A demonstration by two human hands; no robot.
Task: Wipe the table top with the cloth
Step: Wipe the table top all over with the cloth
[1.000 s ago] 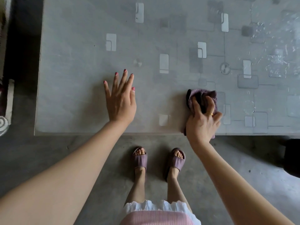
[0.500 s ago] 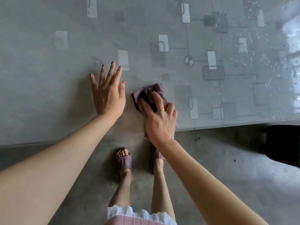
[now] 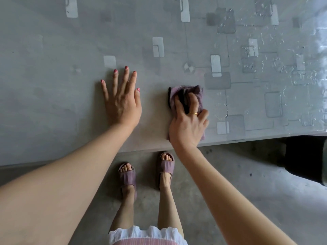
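Cloth (image 3: pixel 198 96) slid right, gripped by right hand (image 3: pixel 187 128); left hand (image 3: pixel 122 103) flat, open on table (image 3: pixel 53 85). Right side likely next.

Home: patterned table cover (image 3: pixel 217 80), concrete floor (image 3: pixel 247 183), slippers (image 3: pixel 127 177).

The cloth (image 3: pixel 198 96) is mauve-purple with a dark fold at its middle, bunched and pressed flat on the table top (image 3: pixel 53 76) close to the near edge, its lower corner almost reaching that edge. The table top is grey and glossy, patterned with pale rounded rectangles.
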